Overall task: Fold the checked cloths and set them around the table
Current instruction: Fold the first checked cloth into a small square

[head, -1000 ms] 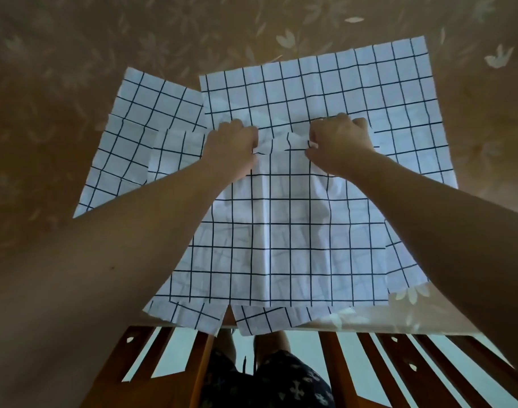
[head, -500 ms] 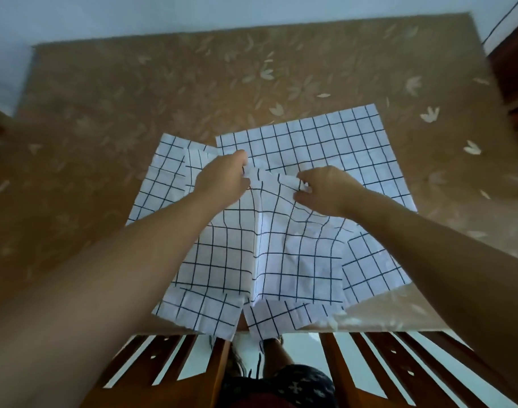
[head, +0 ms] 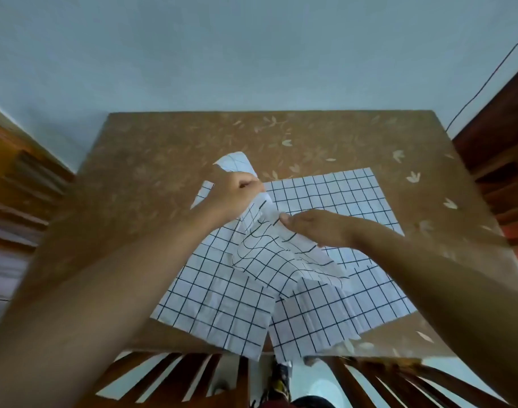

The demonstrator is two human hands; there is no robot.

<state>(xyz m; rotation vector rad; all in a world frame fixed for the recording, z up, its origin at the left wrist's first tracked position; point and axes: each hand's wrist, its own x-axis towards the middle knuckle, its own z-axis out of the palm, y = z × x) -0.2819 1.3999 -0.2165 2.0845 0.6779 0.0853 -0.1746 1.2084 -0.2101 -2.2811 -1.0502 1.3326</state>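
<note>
Gripping a white checked cloth [head: 269, 254] by two edges, the person holds it raised and rumpled above the middle of the table [head: 163, 160]. The left hand [head: 235, 195] has its fingers curled tight round one bunched edge, and a corner of the fabric sticks up past the knuckles. The right hand [head: 313, 228] sits lower and nearer, thumb and fingers pinching the opposite edge. Between the two hands the cloth sags and twists, its black grid lines bent. Under it, the flat cloths lie overlapping on the brown, leaf-patterned tabletop: a far cloth [head: 325, 195] spread toward the right, a near-left cloth [head: 222, 298], and a near-right cloth [head: 316, 313]. The last two reach just over the table's front edge. How many layers lie beneath cannot be told. A slatted wooden chair back [head: 169, 375] stands against the near edge. A pale blue wall [head: 251, 54] rises behind the table, with a thin dark cable [head: 487, 78] running down it at the right.
</note>
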